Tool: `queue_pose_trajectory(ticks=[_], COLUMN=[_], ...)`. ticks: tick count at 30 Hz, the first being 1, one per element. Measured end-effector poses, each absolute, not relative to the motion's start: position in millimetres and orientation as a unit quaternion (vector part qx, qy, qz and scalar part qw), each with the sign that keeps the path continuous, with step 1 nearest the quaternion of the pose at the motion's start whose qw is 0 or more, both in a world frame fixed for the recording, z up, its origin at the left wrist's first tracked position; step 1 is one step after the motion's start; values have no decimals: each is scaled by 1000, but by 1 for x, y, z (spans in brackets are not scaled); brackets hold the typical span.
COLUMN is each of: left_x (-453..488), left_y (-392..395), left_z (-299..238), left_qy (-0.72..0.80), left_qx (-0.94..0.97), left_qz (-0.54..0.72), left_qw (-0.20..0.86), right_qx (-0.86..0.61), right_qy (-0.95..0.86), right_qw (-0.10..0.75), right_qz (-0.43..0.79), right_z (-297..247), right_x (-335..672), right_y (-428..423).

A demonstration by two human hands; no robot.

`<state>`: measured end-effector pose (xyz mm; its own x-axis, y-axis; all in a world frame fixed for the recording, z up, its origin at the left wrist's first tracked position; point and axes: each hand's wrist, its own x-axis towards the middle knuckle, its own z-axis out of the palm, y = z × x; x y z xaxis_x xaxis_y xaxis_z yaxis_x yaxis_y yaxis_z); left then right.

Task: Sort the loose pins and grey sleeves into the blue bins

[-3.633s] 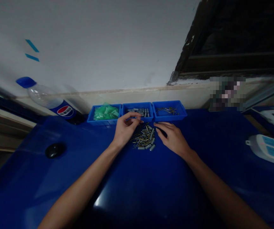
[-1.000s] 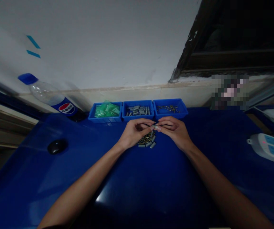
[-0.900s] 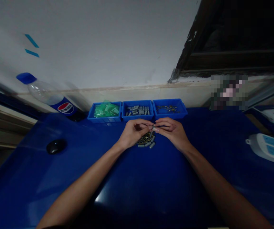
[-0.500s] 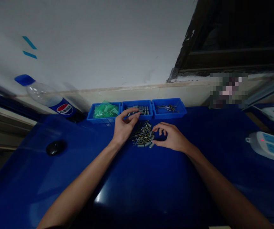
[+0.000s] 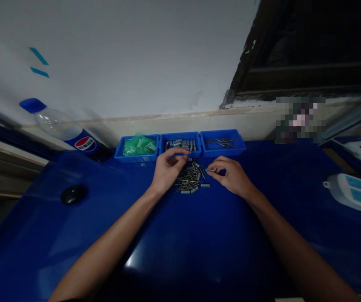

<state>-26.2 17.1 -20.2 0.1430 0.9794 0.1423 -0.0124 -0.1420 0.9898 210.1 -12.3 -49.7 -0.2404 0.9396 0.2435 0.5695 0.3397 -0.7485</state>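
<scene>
A loose pile of thin metal pins and short grey cylinders [image 5: 189,178] lies on the blue table [image 5: 180,235]. My left hand [image 5: 169,170] hovers at the pile's upper left edge, fingers curved and thumb apart from the index finger; nothing shows between them. At the right side of the pile, my right hand [image 5: 230,175] pinches a small grey metal piece [image 5: 209,170] between thumb and fingertips. One grey cylinder [image 5: 205,185] lies just below those fingertips. Behind the pile stands a blue bin [image 5: 180,135] with grey cylinders, partly covered by my left hand.
To the right, another blue bin [image 5: 224,152] holds thin pins; a left bin [image 5: 136,159] holds green plastic packets [image 5: 140,145]. A Pepsi bottle [image 5: 70,130] and a black mouse [image 5: 73,195] are at left. A white power strip [image 5: 353,193] lies at right, a wall behind.
My left hand has come back from over the middle bin to the pile. My right hand has closed its fingertips on a small grey piece and shifted slightly right; a cylinder beneath it has moved.
</scene>
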Motion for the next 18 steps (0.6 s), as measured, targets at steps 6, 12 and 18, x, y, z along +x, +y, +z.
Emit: queue_pose_trajectory(ticks=[6, 12, 18], left_x=[-26, -20, -18], left_y=[15, 8, 2], left_z=[-20, -20, -21], left_qy=[417, 381, 373], left_qx=[594, 610, 624], left_qz=[462, 428, 389], left_qw=[510, 548, 566], right_qx=[-518, -483, -466], right_qy=[-555, -512, -517], right_qw=[461, 500, 487], right_qz=[460, 505, 528], right_z=[-50, -33, -33], right_x=[210, 199, 191], right_y=[-10, -16, -20])
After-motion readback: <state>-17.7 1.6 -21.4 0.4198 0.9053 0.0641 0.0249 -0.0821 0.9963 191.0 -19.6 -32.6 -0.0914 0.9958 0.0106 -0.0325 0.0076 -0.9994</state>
